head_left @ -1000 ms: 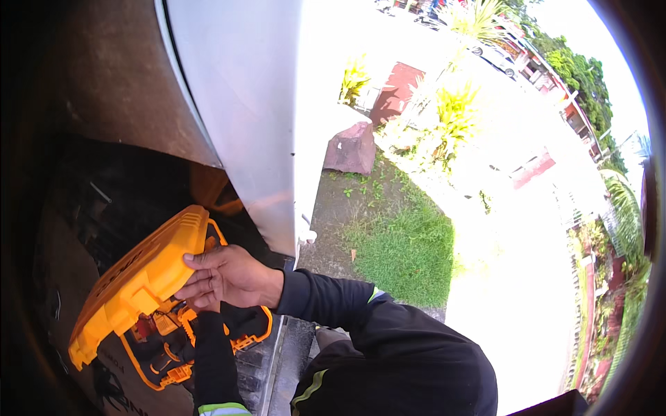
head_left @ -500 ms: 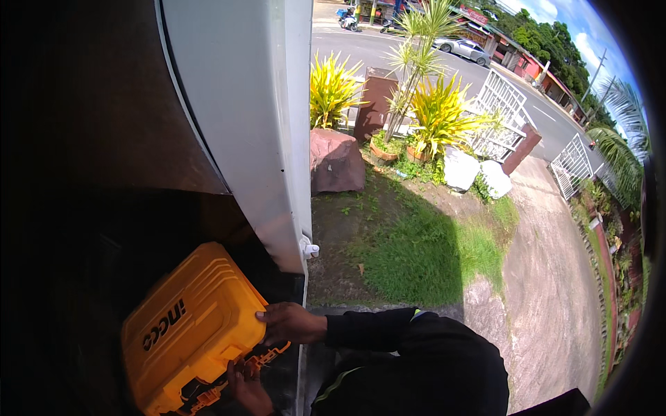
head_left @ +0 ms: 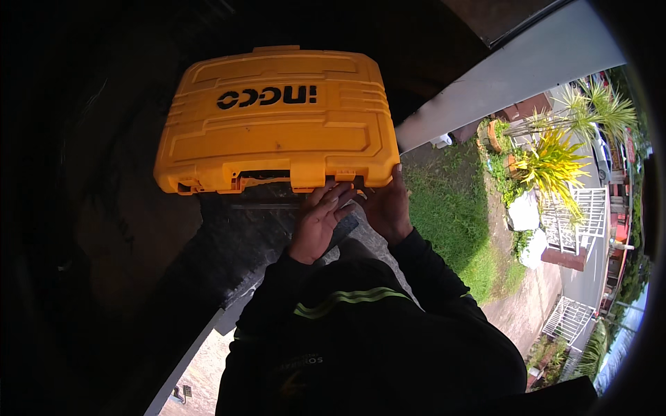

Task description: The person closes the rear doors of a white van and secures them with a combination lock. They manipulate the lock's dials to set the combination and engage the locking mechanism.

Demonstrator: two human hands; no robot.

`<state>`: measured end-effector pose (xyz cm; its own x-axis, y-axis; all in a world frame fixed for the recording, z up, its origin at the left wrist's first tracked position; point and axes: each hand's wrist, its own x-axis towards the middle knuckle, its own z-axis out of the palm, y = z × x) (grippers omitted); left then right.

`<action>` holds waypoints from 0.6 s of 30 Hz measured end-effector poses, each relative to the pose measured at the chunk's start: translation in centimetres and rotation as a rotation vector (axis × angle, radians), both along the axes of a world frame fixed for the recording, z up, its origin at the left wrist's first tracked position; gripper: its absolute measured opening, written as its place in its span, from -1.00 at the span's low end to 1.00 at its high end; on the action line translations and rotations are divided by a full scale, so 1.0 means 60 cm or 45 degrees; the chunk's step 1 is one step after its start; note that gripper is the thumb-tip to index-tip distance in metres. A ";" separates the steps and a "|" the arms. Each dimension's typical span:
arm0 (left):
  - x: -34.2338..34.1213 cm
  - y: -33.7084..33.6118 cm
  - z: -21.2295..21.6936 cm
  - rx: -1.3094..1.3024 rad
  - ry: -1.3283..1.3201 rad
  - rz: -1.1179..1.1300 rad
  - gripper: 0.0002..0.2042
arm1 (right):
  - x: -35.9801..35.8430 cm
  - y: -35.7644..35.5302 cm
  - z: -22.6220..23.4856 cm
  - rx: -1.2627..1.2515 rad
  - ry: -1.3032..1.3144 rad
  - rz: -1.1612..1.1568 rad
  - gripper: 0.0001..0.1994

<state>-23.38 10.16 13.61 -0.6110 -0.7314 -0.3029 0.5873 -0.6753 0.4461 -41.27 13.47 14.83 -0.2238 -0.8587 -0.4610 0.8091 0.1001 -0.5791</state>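
Deep shade covers the left and upper parts of the view, while bright daylight falls on a yard at the right. Green grass (head_left: 451, 215) borders a pale driveway (head_left: 510, 305), and past it come a leafy yellow plant (head_left: 551, 166), a spiky green plant (head_left: 590, 114), two white rocks (head_left: 524, 211), a white barred gate (head_left: 590, 208) and a silver car (head_left: 601, 161) on the road. A long whitish panel (head_left: 513, 76) slants across the upper right, between the dark interior and the yard.

Near the top middle, a yellow-orange plastic case (head_left: 277, 132) sits over a dark surface (head_left: 236, 236), with its lid down and its front edge toward the person. Raised ribs and black lettering mark the lid; a dark gap shows along the middle of the front edge. Whether the latches are fastened cannot be told.

The left hand (head_left: 316, 225) is at the front edge, right of its middle, with bent fingers touching the case just under a latch; whether they grip it is not clear. Just beside it, the right hand (head_left: 388, 208) is at the front right corner, thumb raised against the side; its other fingers are partly hidden, so its hold cannot be told either. Both arms wear dark sleeves, and yellow-green stripes (head_left: 354, 296) cross the person's dark top (head_left: 374, 340).
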 end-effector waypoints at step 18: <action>0.251 0.103 0.257 -1.920 -0.543 0.600 -0.70 | 0.088 0.075 -0.191 0.675 0.641 0.436 -0.46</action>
